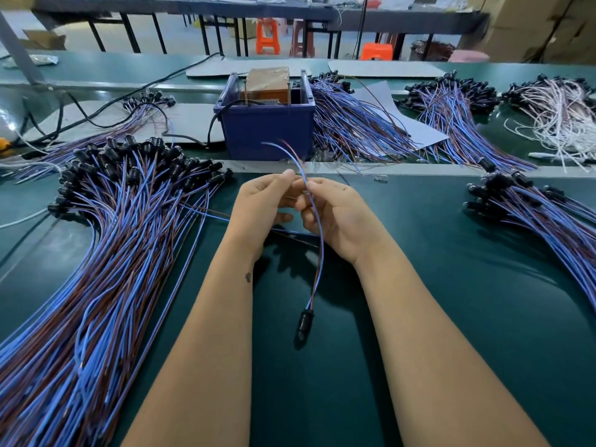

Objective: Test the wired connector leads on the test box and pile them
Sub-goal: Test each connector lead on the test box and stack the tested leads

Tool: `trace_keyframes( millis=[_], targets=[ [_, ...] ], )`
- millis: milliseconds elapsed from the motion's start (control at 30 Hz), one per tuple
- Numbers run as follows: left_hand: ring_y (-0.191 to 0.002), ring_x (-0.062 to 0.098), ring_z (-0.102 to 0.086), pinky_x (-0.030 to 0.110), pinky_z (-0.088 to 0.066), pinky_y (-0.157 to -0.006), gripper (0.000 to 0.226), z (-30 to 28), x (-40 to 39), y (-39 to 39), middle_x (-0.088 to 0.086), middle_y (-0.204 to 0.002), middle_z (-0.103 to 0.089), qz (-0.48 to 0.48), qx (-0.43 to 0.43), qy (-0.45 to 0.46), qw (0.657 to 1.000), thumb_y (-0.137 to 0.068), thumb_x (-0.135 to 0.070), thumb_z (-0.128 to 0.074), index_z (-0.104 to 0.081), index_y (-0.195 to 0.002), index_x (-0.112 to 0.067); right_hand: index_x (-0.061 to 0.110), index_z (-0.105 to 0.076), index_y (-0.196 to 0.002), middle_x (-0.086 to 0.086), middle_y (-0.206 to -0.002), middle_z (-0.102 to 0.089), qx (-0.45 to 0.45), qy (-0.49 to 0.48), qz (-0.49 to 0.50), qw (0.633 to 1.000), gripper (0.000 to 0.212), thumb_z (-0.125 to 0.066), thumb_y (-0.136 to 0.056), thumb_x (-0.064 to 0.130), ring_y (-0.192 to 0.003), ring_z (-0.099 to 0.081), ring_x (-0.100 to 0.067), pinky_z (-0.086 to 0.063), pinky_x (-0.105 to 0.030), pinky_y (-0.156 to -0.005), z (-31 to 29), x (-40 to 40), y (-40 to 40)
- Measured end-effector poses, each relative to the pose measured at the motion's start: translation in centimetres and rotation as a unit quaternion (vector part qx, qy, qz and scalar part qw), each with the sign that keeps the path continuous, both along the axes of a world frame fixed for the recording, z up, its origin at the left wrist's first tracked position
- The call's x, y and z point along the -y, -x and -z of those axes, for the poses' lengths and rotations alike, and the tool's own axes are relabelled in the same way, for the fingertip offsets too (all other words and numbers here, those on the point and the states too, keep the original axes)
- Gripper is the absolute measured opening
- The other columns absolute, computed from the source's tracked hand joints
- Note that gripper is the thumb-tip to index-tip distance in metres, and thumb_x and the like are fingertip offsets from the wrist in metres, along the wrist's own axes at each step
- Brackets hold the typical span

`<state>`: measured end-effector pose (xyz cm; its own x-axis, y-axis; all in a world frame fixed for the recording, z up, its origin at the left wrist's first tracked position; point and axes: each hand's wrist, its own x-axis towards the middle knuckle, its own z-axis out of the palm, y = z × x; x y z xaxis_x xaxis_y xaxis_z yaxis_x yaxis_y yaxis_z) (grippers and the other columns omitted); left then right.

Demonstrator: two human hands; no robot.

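We pinch one lead with both left hand and right hand, before the test box | light, floppy wires; connector dangles | grip near bare ends

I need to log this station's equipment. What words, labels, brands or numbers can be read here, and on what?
No text can be read.
Blue test box: no print shows on its front wall.
Brown block inside it: wrapped in tape, no label to make out.
Cardboard cartons at the far right: too blurred to show any print.
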<state>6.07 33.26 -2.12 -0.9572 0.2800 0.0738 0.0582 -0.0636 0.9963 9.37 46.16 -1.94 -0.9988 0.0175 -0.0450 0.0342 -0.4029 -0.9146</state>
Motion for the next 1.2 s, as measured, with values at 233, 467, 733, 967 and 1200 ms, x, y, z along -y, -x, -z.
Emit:
trace_keyframes(
  millis=[233,467,733,967,1200],
  targets=[
    [-0.074,0.008,-0.064,0.022,-0.051,-0.063,0.008,0.2,-0.3,-0.1,-0.006,-0.077,-0.07,-0.04,-0.035,0.008,0.999,-0.093,-0.022,-0.067,-0.073,-0.09,-0.026,0.017,-0.072,-0.082,0.008,-0.062,-0.067,-0.049,-0.18,0.087,0.979,0.023,-0.056,-0.094,0.006,-0.058,-0.057,-0.001,-0.046,-0.016,-0.058,0.2,0.7,0.0],
    [-0.074,0.006,-0.064,0.016,-0.048,-0.056,0.019,0.6,-0.2,0.5,-0.006,-0.072,-0.067,-0.081,-0.025,0.014,0.996,-0.091,-0.022,-0.068,-0.068,-0.073,-0.027,0.019,-0.071,-0.083,0.011,-0.063,-0.065,-0.079,-0.293,0.123,0.945,0.019,-0.061,-0.092,0.005,-0.055,-0.055,0.004,-0.044,-0.012,-0.055,0.4,1.1,-0.2],
    [-0.053,0.005,-0.06,0.021,-0.049,-0.055,0.019,0.7,0.1,1.1,-0.011,-0.058,-0.062,-0.129,0.008,-0.004,0.992,-0.098,-0.008,-0.049,-0.057,-0.09,-0.024,0.022,-0.066,-0.08,0.006,-0.068,-0.065,-0.05,-0.278,0.192,0.94,0.019,-0.06,-0.093,0.009,-0.06,-0.056,-0.005,-0.049,-0.018,-0.06,0.8,0.7,0.1],
    [-0.046,0.006,-0.04,0.021,-0.036,-0.049,0.027,0.7,0.1,0.9,-0.014,-0.05,-0.044,-0.148,-0.002,0.029,0.989,-0.094,-0.009,-0.045,-0.066,-0.093,-0.026,0.022,-0.062,-0.08,0.006,-0.067,-0.065,-0.056,-0.289,0.214,0.931,0.018,-0.058,-0.094,0.01,-0.061,-0.057,-0.004,-0.052,-0.025,-0.065,0.9,0.8,0.1],
    [-0.045,0.005,-0.031,0.018,-0.03,-0.044,0.021,0.8,0.2,0.7,-0.015,-0.049,-0.038,-0.181,-0.054,0.068,0.98,-0.1,-0.021,-0.047,-0.066,-0.092,-0.027,0.025,-0.062,-0.089,0.003,-0.071,-0.064,-0.088,-0.306,0.233,0.919,0.02,-0.057,-0.093,0.006,-0.068,-0.061,-0.006,-0.057,-0.034,-0.072,0.7,0.9,0.0]
  ],
)
